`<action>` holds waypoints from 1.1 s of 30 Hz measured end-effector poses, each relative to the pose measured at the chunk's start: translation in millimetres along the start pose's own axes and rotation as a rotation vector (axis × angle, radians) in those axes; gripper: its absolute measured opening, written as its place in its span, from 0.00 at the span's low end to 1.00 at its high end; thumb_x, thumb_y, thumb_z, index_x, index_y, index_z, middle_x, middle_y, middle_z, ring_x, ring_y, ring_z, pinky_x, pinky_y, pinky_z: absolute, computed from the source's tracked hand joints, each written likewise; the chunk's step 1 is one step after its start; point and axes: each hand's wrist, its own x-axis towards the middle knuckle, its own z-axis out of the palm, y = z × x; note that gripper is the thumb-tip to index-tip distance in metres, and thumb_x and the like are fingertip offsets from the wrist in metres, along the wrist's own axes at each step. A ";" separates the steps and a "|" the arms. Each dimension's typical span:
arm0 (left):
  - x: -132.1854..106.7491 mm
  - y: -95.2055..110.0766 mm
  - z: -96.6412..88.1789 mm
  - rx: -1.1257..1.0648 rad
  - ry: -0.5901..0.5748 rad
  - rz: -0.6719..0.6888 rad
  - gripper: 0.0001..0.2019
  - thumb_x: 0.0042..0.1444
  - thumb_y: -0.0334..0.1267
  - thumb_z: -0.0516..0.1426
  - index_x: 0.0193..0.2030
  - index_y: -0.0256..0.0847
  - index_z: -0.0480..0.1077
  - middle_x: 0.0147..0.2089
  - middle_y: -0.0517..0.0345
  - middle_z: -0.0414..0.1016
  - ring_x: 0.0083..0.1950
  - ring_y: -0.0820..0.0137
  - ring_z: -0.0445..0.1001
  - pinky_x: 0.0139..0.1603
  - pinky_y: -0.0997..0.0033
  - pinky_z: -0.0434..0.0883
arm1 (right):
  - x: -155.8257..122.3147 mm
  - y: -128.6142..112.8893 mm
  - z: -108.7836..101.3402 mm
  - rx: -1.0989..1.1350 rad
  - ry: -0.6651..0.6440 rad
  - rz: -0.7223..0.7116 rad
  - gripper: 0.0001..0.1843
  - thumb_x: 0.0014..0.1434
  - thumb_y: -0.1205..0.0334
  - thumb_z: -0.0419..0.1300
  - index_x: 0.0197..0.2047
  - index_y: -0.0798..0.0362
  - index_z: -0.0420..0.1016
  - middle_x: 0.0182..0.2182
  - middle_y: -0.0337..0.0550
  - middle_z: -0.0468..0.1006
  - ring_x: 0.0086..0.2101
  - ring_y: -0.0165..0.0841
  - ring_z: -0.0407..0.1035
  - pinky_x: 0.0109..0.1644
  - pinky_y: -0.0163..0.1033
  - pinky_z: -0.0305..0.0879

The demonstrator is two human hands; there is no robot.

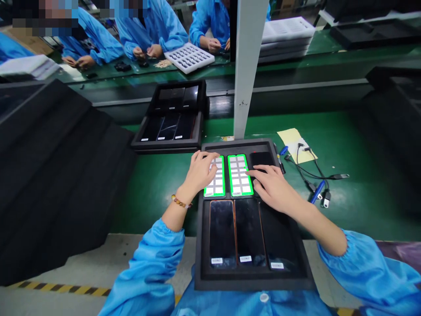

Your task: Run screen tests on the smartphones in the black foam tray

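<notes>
A black foam tray lies in front of me on the green bench. Its far row holds two lit phones with green borders and white grids, plus a dark phone. Three dark phones with white labels fill the near row. My left hand rests with fingers spread on the left lit phone. My right hand lies flat, fingers stretched toward the middle lit phone and over the dark phone beside it. Neither hand grips anything.
A second black tray with dark phones sits beyond, left. A white post stands behind my tray. Cables and a yellow paper lie right. Stacked black foam fills the left. Several people in blue coats work across the bench.
</notes>
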 end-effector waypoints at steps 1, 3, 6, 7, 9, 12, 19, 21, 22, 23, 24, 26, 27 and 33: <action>-0.8 -0.4 -0.2 0.013 0.010 -0.007 0.20 0.69 0.33 0.49 0.64 0.46 0.72 0.59 0.54 0.82 0.66 0.58 0.72 0.82 0.42 0.50 | 0.5 0.0 0.5 -0.003 0.005 0.003 0.23 0.75 0.63 0.47 0.65 0.52 0.77 0.60 0.53 0.83 0.67 0.48 0.67 0.69 0.59 0.59; -2.5 -1.4 -0.6 0.039 0.030 -0.024 0.20 0.69 0.32 0.49 0.62 0.46 0.72 0.59 0.54 0.83 0.66 0.57 0.72 0.82 0.41 0.49 | 8.3 3.3 3.1 -0.004 0.018 0.015 0.23 0.75 0.63 0.47 0.64 0.52 0.77 0.59 0.54 0.83 0.66 0.48 0.68 0.69 0.60 0.59; -5.1 -2.0 -1.0 0.061 0.039 -0.032 0.19 0.68 0.32 0.50 0.62 0.45 0.72 0.60 0.54 0.83 0.66 0.58 0.72 0.82 0.41 0.49 | 34.2 13.4 10.7 0.006 0.036 0.038 0.23 0.73 0.64 0.48 0.64 0.53 0.77 0.60 0.56 0.83 0.66 0.51 0.68 0.69 0.63 0.59; -6.1 -1.8 -1.0 0.064 0.037 -0.027 0.19 0.69 0.32 0.50 0.62 0.45 0.72 0.60 0.55 0.83 0.66 0.58 0.72 0.82 0.42 0.49 | 44.4 17.0 13.8 0.009 0.040 0.039 0.23 0.73 0.64 0.48 0.64 0.53 0.76 0.60 0.56 0.83 0.66 0.51 0.67 0.69 0.64 0.59; -8.4 -0.8 -0.9 0.069 0.034 -0.019 0.19 0.69 0.33 0.50 0.62 0.45 0.72 0.59 0.54 0.83 0.66 0.58 0.73 0.82 0.42 0.50 | 63.3 22.5 19.1 0.015 0.042 0.027 0.24 0.72 0.65 0.49 0.65 0.53 0.76 0.60 0.57 0.83 0.66 0.51 0.67 0.69 0.65 0.58; -12.2 0.7 -0.9 0.071 0.042 -0.016 0.19 0.69 0.33 0.50 0.62 0.45 0.73 0.60 0.54 0.83 0.65 0.58 0.73 0.82 0.42 0.51 | 80.2 25.4 22.3 0.011 0.031 -0.011 0.24 0.72 0.64 0.48 0.65 0.54 0.76 0.61 0.57 0.82 0.66 0.50 0.67 0.69 0.64 0.57; -29.2 8.3 -5.7 0.056 0.037 -0.005 0.20 0.68 0.32 0.51 0.63 0.46 0.74 0.55 0.53 0.85 0.64 0.56 0.74 0.80 0.40 0.55 | 58.9 13.4 14.6 -0.027 -0.002 -0.078 0.24 0.73 0.65 0.48 0.65 0.52 0.76 0.61 0.56 0.82 0.66 0.48 0.67 0.70 0.62 0.58; -38.9 13.6 -8.3 0.051 0.035 0.002 0.21 0.68 0.32 0.51 0.64 0.46 0.74 0.54 0.53 0.85 0.65 0.56 0.74 0.80 0.40 0.54 | 46.0 8.3 12.9 -0.024 -0.006 -0.093 0.24 0.74 0.65 0.47 0.65 0.51 0.76 0.61 0.55 0.82 0.66 0.48 0.67 0.70 0.63 0.58; -44.6 16.6 -9.4 0.051 0.037 0.002 0.21 0.68 0.33 0.51 0.64 0.45 0.74 0.55 0.53 0.85 0.65 0.56 0.74 0.80 0.41 0.54 | 39.7 5.7 12.1 -0.019 -0.006 -0.102 0.24 0.74 0.65 0.47 0.66 0.51 0.76 0.61 0.55 0.82 0.66 0.48 0.67 0.70 0.63 0.58; -50.7 19.5 -10.4 0.051 0.039 0.001 0.21 0.68 0.33 0.51 0.64 0.45 0.74 0.55 0.53 0.85 0.65 0.56 0.74 0.80 0.41 0.55 | 33.5 3.1 11.2 -0.013 -0.005 -0.110 0.24 0.75 0.64 0.47 0.66 0.51 0.76 0.61 0.54 0.82 0.66 0.48 0.68 0.70 0.63 0.58; -57.2 22.2 -11.2 0.046 0.038 0.000 0.21 0.69 0.33 0.51 0.65 0.45 0.74 0.55 0.53 0.85 0.65 0.56 0.74 0.80 0.41 0.55 | 27.5 0.6 10.1 -0.008 -0.002 -0.116 0.24 0.75 0.64 0.46 0.66 0.50 0.76 0.61 0.54 0.82 0.66 0.48 0.68 0.70 0.63 0.58; -70.9 26.8 -12.4 0.026 0.032 -0.001 0.21 0.69 0.33 0.51 0.65 0.45 0.74 0.54 0.54 0.86 0.65 0.56 0.74 0.79 0.41 0.56 | 15.9 -4.5 7.9 0.001 -0.001 -0.121 0.24 0.76 0.64 0.46 0.65 0.50 0.77 0.61 0.54 0.82 0.66 0.49 0.68 0.69 0.64 0.59; -77.7 28.6 -12.9 0.012 0.028 -0.001 0.21 0.69 0.34 0.51 0.65 0.45 0.74 0.53 0.54 0.86 0.65 0.56 0.74 0.79 0.40 0.57 | 10.1 -7.1 6.9 0.005 -0.003 -0.123 0.24 0.76 0.64 0.47 0.65 0.49 0.77 0.60 0.54 0.82 0.65 0.49 0.69 0.69 0.64 0.60; -112.4 31.9 -12.3 -0.050 0.043 0.046 0.23 0.66 0.34 0.51 0.65 0.47 0.76 0.52 0.53 0.87 0.63 0.53 0.77 0.75 0.38 0.62 | -21.5 -23.6 4.1 -0.006 -0.022 -0.153 0.26 0.75 0.66 0.49 0.69 0.45 0.74 0.60 0.50 0.83 0.64 0.49 0.70 0.68 0.64 0.60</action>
